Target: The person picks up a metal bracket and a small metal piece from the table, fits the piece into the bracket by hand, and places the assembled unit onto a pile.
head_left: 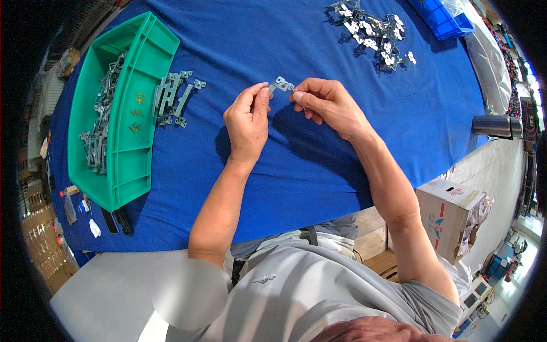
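Note:
Between my two hands, above the blue cloth, is a small bent metal bracket (281, 85) with holes in its flat end. My left hand (249, 117) pinches its left side between thumb and forefinger. At its right end the thumb and forefinger of my right hand (325, 102) close on it; whether a smaller part sits in that pinch is too small to tell. Several long metal brackets (171, 100) lie side by side on the cloth to the left. A green plastic bin (134, 108) beyond them holds a heap of metal brackets (103, 122).
At the far right lies a loose pile of metal brackets (379, 37), near a blue plastic bin (441, 20). A metal flask (497, 126) is at the right edge. A cardboard box (447, 211) stands below on the right. Small items, including a white scrap (94, 228), lie at the near left.

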A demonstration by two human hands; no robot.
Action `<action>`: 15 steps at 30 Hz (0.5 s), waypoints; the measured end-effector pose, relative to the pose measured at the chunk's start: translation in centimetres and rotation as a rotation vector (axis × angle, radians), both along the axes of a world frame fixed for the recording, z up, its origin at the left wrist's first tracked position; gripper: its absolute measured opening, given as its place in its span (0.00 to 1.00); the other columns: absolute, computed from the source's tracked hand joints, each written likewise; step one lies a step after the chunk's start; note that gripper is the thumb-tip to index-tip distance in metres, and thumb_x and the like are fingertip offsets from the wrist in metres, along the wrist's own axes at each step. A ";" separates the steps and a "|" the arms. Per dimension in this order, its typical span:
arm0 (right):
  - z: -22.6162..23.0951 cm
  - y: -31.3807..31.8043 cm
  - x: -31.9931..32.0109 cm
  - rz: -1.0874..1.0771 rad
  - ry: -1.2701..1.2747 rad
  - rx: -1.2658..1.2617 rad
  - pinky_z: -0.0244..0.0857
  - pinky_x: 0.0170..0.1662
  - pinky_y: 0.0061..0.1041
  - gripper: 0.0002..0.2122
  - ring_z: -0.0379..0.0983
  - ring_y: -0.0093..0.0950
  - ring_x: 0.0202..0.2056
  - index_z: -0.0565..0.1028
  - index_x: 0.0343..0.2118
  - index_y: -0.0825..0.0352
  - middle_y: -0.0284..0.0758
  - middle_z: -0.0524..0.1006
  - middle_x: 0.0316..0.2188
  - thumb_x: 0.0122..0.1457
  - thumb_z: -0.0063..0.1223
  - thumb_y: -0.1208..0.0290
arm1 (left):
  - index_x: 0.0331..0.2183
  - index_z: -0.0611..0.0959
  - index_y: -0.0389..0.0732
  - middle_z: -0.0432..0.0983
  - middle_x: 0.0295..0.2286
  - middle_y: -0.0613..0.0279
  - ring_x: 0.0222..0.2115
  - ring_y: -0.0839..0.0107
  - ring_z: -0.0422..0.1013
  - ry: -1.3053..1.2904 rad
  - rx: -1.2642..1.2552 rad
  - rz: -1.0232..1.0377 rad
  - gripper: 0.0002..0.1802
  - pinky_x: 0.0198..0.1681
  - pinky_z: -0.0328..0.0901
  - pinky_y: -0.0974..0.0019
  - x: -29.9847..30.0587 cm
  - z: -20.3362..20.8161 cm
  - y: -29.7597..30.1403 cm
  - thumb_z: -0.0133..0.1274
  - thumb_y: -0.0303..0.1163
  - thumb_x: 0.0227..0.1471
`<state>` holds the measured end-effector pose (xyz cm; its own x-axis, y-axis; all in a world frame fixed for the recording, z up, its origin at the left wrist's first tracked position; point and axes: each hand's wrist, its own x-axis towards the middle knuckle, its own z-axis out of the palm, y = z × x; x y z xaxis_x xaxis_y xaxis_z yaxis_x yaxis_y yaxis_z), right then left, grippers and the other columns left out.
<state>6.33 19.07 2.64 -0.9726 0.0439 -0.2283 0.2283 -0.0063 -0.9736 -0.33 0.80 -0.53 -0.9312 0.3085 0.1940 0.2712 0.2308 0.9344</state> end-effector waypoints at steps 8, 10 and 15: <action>0.3 0.1 0.0 -0.018 0.013 0.105 0.63 0.26 0.16 0.11 0.68 0.15 0.25 0.78 0.34 0.67 0.26 0.77 0.24 0.64 0.54 0.63 | 0.43 0.85 0.37 0.82 0.34 0.61 0.29 0.81 0.73 0.142 0.009 -0.043 0.12 0.28 0.67 0.75 -0.2 0.3 -0.1 0.55 0.33 0.62; 0.3 0.1 -0.1 -0.029 0.023 0.131 0.64 0.27 0.17 0.11 0.69 0.15 0.25 0.78 0.34 0.68 0.27 0.77 0.25 0.64 0.54 0.64 | 0.43 0.85 0.37 0.82 0.35 0.60 0.31 0.78 0.74 0.196 0.019 -0.054 0.12 0.32 0.68 0.73 -0.3 0.4 -0.1 0.56 0.31 0.60; -0.8 0.6 -0.2 -0.030 0.030 0.053 0.69 0.30 0.19 0.10 0.71 0.17 0.28 0.77 0.40 0.69 0.29 0.77 0.29 0.66 0.52 0.65 | 0.42 0.85 0.38 0.82 0.38 0.56 0.39 0.68 0.75 0.350 -0.033 -0.092 0.12 0.44 0.68 0.67 -0.4 0.9 -0.1 0.60 0.28 0.55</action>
